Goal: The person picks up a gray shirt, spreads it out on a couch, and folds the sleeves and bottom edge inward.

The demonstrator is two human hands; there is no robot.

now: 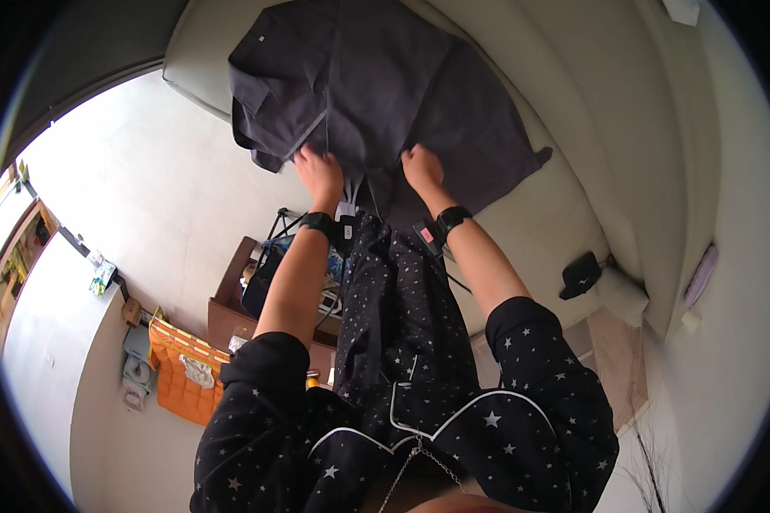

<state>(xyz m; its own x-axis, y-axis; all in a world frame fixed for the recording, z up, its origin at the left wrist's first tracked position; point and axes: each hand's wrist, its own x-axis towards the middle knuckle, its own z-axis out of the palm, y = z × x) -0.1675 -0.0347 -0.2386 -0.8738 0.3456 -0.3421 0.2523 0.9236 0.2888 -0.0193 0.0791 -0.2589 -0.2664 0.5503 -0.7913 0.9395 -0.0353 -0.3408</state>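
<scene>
A large dark grey cloth [385,81] is spread, creased, over a beige sofa [560,201]. What kind of article it is, I cannot tell. A lighter grey strip runs slantwise across its left part, and a small pale mark shows near the upper left edge. My left hand [319,175] grips the near edge of the cloth beside that strip, fingers curled. To its right, my right hand [423,171] has its fingers closed on the same near edge. Between the hands the fabric hangs in folds, with pale strap-like pieces [351,190] beneath. Dark bands circle both wrists.
A flat black item [581,275] and a beige cushion [622,295] lie to the right. At lower left are an orange padded seat [186,376] and brown furniture [228,291] with assorted things. A white wall [137,162] stands at the left.
</scene>
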